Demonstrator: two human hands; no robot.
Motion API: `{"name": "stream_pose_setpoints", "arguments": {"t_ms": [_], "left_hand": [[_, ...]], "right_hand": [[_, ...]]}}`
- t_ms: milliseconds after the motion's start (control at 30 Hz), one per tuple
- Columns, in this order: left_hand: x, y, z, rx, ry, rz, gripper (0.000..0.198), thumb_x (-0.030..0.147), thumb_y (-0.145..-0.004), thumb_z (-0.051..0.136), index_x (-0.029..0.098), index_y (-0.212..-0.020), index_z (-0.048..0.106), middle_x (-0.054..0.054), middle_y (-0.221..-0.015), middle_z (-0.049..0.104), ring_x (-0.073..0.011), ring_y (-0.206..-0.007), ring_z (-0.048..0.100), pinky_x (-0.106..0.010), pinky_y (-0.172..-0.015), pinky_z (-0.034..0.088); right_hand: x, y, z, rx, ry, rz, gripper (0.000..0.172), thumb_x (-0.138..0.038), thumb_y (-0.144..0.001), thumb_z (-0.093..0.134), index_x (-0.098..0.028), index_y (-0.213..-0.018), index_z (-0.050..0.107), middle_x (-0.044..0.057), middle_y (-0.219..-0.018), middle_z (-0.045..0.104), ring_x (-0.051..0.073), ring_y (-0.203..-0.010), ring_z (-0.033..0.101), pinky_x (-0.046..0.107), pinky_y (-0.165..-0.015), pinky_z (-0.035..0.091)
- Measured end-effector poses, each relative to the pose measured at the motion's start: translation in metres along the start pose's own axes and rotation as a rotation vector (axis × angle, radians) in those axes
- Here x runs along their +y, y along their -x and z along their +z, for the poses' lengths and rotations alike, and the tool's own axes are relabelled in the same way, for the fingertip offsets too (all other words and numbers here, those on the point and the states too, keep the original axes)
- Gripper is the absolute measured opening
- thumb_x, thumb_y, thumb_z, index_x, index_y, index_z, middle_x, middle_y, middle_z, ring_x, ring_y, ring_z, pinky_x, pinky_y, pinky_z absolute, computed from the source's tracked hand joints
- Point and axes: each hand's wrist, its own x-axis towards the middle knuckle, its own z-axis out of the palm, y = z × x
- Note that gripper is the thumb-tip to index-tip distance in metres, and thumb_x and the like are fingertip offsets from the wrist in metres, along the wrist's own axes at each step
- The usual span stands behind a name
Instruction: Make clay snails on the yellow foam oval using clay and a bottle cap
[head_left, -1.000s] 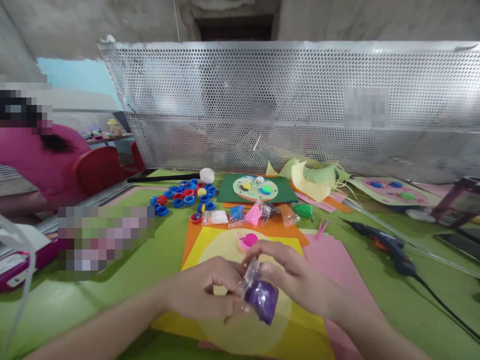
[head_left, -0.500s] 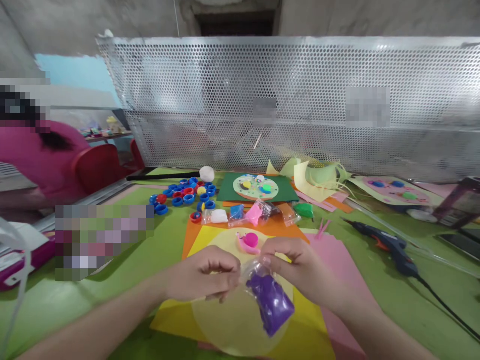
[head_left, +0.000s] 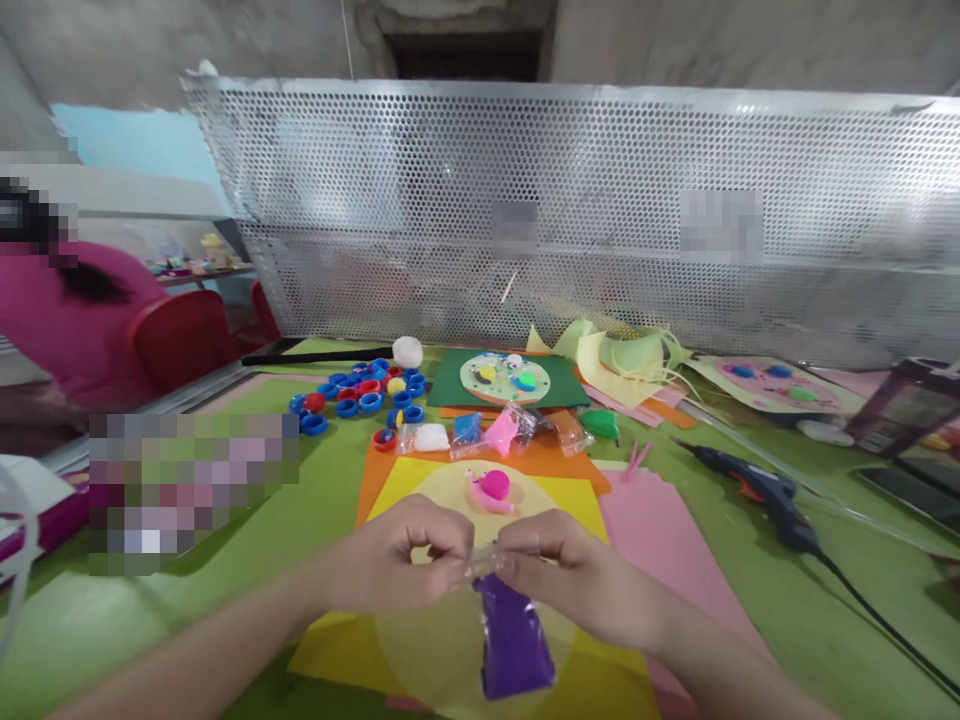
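Note:
My left hand [head_left: 401, 565] and my right hand [head_left: 559, 580] pinch the top edge of a small clear bag of purple clay [head_left: 514, 645], one on each side. The bag hangs straight down over a pale yellow paper disc [head_left: 439, 645] that lies on a yellow sheet [head_left: 577, 500]. Just beyond my fingers, a pink clay snail [head_left: 489, 490] sits on the disc.
Small bags of coloured clay [head_left: 495, 432] lie on orange paper. Blue and red bottle caps [head_left: 360, 395] are heaped at the back left. A glue gun [head_left: 761, 495] with its cord lies at the right. A perforated metal screen [head_left: 600, 220] closes the back. A person in pink [head_left: 67, 320] sits at the left.
The purple clay bag has swung from a tilt to hanging straight down. Both hands have come lower and closer together on its top edge.

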Motion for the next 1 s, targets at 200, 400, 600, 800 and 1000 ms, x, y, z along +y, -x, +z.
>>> {"name": "stream_pose_setpoints", "arguments": {"t_ms": [200,400,600,800,1000], "left_hand": [[0.003,-0.001,0.000,-0.070,0.038,-0.071,0.038,0.040,-0.084,0.044,0.017,-0.056,0.031,0.006,-0.055,0.026,-0.0081,-0.052,0.028,-0.021,-0.048,0.023],[0.002,-0.002,0.003,-0.109,0.143,-0.077,0.040,0.038,-0.084,0.044,0.016,-0.053,0.032,0.005,-0.054,0.028,-0.0077,-0.051,0.027,-0.022,-0.047,0.021],[-0.002,0.000,0.002,-0.094,0.196,-0.092,0.045,0.049,-0.083,0.043,0.016,-0.054,0.035,0.005,-0.052,0.030,-0.0073,-0.049,0.028,-0.021,-0.045,0.021],[-0.003,0.001,-0.004,0.036,0.198,-0.136,0.047,0.054,-0.077,0.049,0.016,-0.052,0.037,0.006,-0.050,0.031,-0.0070,-0.049,0.031,-0.019,-0.045,0.025],[-0.002,0.003,-0.003,0.038,0.121,-0.079,0.028,0.034,-0.076,0.050,0.015,-0.057,0.042,0.004,-0.055,0.039,-0.0080,-0.053,0.038,-0.018,-0.048,0.030]], "right_hand": [[0.001,-0.001,0.001,0.009,0.005,-0.039,0.043,-0.044,-0.086,0.047,-0.018,-0.054,0.034,-0.006,-0.055,0.027,0.006,-0.051,0.025,0.022,-0.046,0.020],[0.001,-0.002,0.001,-0.043,0.052,0.038,0.044,-0.052,-0.084,0.043,-0.017,-0.059,0.038,-0.005,-0.058,0.031,0.007,-0.055,0.029,0.021,-0.049,0.023],[0.015,0.000,-0.007,-0.033,0.201,0.097,0.049,-0.060,-0.084,0.037,-0.018,-0.058,0.037,-0.004,-0.059,0.030,0.008,-0.055,0.030,0.021,-0.050,0.026],[0.043,-0.010,-0.017,0.015,0.439,0.003,0.049,-0.060,-0.074,0.048,-0.019,-0.051,0.033,-0.003,-0.053,0.032,0.009,-0.052,0.030,0.024,-0.047,0.024],[0.071,-0.022,-0.005,0.006,0.453,0.049,0.045,-0.042,-0.067,0.059,-0.018,-0.044,0.029,-0.004,-0.045,0.025,0.007,-0.043,0.024,0.023,-0.039,0.017]]}}
